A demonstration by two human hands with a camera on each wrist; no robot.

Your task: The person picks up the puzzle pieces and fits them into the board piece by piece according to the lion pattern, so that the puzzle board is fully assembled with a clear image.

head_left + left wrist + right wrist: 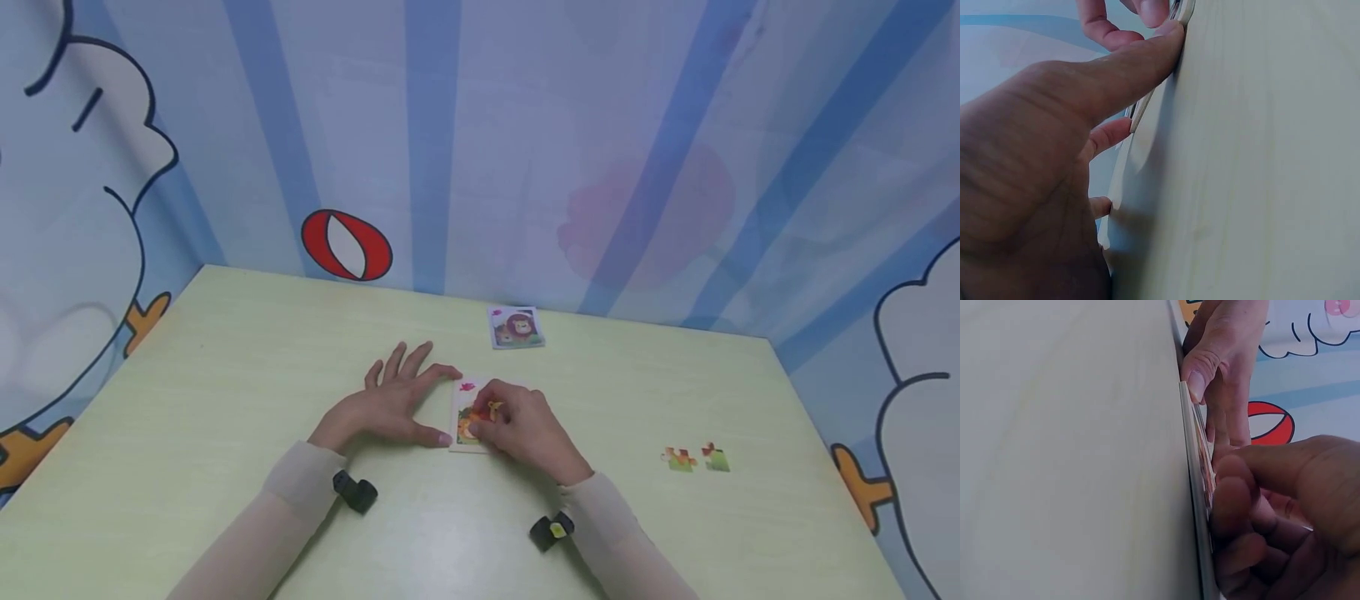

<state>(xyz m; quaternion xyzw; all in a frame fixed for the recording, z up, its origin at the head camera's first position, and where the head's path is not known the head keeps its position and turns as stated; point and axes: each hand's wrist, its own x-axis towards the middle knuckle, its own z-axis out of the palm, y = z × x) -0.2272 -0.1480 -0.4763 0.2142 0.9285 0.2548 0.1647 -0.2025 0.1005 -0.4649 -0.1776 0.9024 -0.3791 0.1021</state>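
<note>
A small jigsaw puzzle (467, 437) in a pale tray lies on the table, its left part showing orange and green animal art. My left hand (390, 404) spreads its fingers, with the index fingertip at the puzzle's upper left corner and the thumb at the lower left. The left wrist view shows that thumb (1147, 59) against the tray edge. My right hand (528, 425) bends over the puzzle's right side, pinching a jigsaw piece (494, 409) low over the picture; its fingers hide most of that piece. In the right wrist view, curled fingertips (1232, 497) sit right at the tray's surface.
Two loose jigsaw pieces, one orange and green (681, 459) and another with red and green (716, 457), lie at the right. A square lion picture card (516, 327) lies behind the puzzle. A printed curtain (495, 167) borders the table's back edge.
</note>
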